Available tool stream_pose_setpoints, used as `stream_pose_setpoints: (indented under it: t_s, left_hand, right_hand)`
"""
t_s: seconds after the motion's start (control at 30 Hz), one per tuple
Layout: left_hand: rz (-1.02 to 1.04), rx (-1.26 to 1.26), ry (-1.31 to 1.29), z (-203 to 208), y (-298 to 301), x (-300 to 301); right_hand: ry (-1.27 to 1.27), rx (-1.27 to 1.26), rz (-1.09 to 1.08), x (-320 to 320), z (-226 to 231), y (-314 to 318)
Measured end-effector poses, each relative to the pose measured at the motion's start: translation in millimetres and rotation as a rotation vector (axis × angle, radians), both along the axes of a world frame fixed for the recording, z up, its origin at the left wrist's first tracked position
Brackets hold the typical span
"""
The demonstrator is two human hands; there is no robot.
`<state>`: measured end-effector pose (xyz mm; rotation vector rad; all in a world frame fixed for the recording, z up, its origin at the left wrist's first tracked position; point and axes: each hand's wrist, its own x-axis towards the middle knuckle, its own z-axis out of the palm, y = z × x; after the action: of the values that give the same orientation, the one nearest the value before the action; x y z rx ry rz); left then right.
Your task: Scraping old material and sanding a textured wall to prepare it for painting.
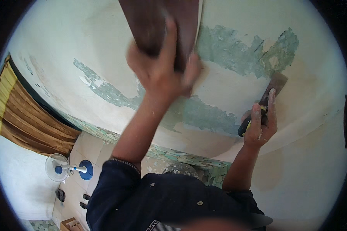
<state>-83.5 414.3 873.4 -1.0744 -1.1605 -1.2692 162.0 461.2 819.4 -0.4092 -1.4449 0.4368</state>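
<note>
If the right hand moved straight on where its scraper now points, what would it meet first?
Likely the right end of the ragged green patch on the wall, past the scraper in the right hand; depth is unclear, and the blade may touch it.

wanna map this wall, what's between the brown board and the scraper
The head view shows mostly a ragged green patch on the pale wall between the brown board and scraper.
</note>
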Motion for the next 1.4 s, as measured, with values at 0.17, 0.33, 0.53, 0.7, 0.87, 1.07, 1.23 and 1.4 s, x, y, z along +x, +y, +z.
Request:
stream_pose_setpoints:
  t_s: [0.17,0.33,0.53,0.7,0.87,1.07,1.23,1.4]
  left_hand:
    - [-0.047,-0.057,-0.070,-94.1,-3.9,11.5]
    - [-0.014,0.002,-0.038,-30.5,-1.3,0.9]
    - [-0.037,-0.035,-0.045,87.7,-10.2,9.2]
    - [0.113,0.046,0.108,29.6,-4.0,-9.3]
    - [-0.051,-0.022,-0.030,-83.4,-1.9,17.8]
    - [-0.031,-0.047,-0.025,-43.5,-0.5,18.1]
    - [-0.097,-0.028,-0.045,85.2,-7.9,24.5]
    - [0.068,0.019,0.068,68.4,0.9,10.9]
  right_hand:
    - [0.003,-0.032,0.026,-3.3,2.4,-1.4]
    - [-0.017,-0.037,0.014,-0.5,1.3,-3.5]
    - [-0.009,-0.040,0.003,-0.4,-0.3,-2.2]
    - [-0.018,-0.025,0.029,-0.4,-0.3,-3.4]
    - [-0.011,-0.036,0.036,0.9,0.1,-1.3]
    - [0.011,-0.043,0.049,1.3,-3.5,0.7]
    - [-0.010,-0.025,0.066,2.1,-4.3,1.9]
    - [-0.004,-0.027,0.032,2.2,-3.9,0.3]
